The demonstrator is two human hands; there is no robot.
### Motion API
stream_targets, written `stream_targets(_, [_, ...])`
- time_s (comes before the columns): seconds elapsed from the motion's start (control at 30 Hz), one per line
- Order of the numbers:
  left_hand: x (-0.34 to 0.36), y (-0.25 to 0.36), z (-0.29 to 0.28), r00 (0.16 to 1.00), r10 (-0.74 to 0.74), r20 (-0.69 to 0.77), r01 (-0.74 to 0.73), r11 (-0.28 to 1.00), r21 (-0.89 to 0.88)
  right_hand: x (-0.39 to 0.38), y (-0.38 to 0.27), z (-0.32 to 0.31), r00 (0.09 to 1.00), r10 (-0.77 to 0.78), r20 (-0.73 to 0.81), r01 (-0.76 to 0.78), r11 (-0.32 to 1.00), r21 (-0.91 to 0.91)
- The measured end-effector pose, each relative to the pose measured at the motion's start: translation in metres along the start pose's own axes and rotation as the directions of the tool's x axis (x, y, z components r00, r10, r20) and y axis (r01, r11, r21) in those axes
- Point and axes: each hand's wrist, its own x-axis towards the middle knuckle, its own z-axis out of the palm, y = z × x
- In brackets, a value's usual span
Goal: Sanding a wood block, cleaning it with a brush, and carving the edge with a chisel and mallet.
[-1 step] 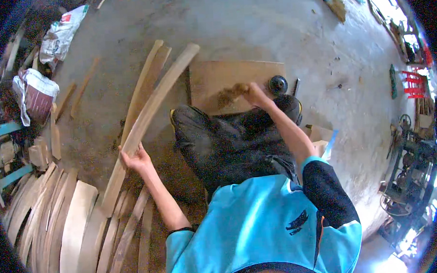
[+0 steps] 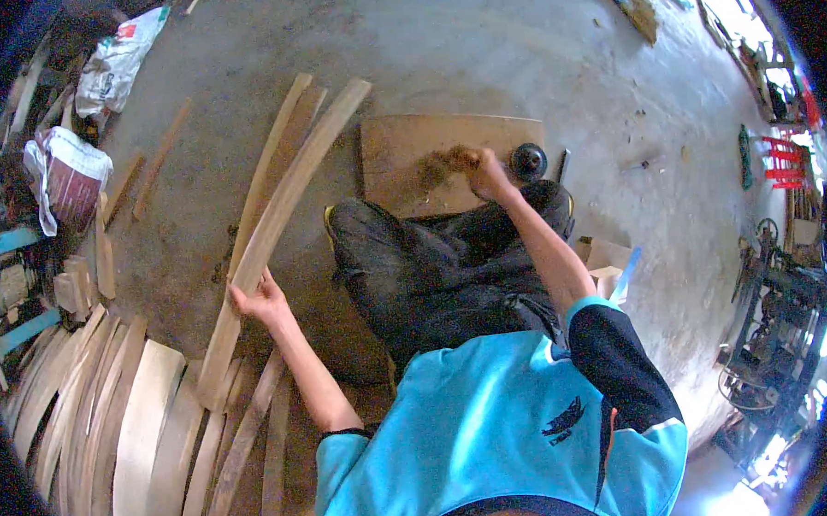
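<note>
My left hand [image 2: 260, 299] is wrapped round a long, flat wooden strip [image 2: 304, 171], which slants from the stacked wood up to the far left of my crossed legs. Beyond my knees, my right hand [image 2: 483, 170] is closed over a brown board [image 2: 390, 139]. At its fingers is a brown, fibrous-looking wad [image 2: 435, 169], blurred at its edges; I cannot make out its exact kind. A round black object [image 2: 527, 162] sits close to the right of that hand, by the board's right edge.
Two more strips [image 2: 271, 158] lie beside the held one. Many wooden slats [image 2: 149, 445] are stacked at the lower left. Sacks [image 2: 68, 176] stand at the far left. On the right are a small open box [image 2: 605, 257], a red slatted object [image 2: 783, 161] and dark machinery [image 2: 768, 335].
The far end of the held strip has shifted slightly left. Both hands keep their grip, and my right hand has barely moved.
</note>
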Motion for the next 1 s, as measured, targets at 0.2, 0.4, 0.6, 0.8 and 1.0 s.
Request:
stream_targets(0.2, [0.042, -0.024, -0.034, 0.992, -0.007, -0.125, -0.013, 0.987, -0.161, -0.009, -0.022, 0.007, 0.996, 0.009, 0.093, 0.029, 0.913, -0.407])
stream_targets(0.4, [0.097, -0.078, -0.07, 0.941, -0.192, -0.278, 0.092, 0.938, -0.335, -0.015, -0.028, -0.007, 0.95, -0.096, -0.297, 0.064, 0.991, -0.116])
stream_targets(0.6, [0.177, -0.063, -0.162, 0.864, -0.501, 0.054, 0.436, 0.69, -0.577, -0.02, -0.049, 0.02, 0.998, 0.041, -0.045, -0.047, 0.988, -0.145])
stream_targets(0.8, [0.2, -0.052, -0.15, 0.975, -0.09, 0.204, 0.055, 0.984, 0.169, 0.001, -0.031, 0.019, 0.995, -0.038, -0.09, 0.005, 0.942, -0.334])
stream_targets(1.0, [0.157, -0.069, -0.084, 0.878, -0.463, -0.121, 0.444, 0.882, -0.157, 0.011, -0.004, 0.02, 0.977, -0.167, -0.133, 0.127, 0.955, -0.267])
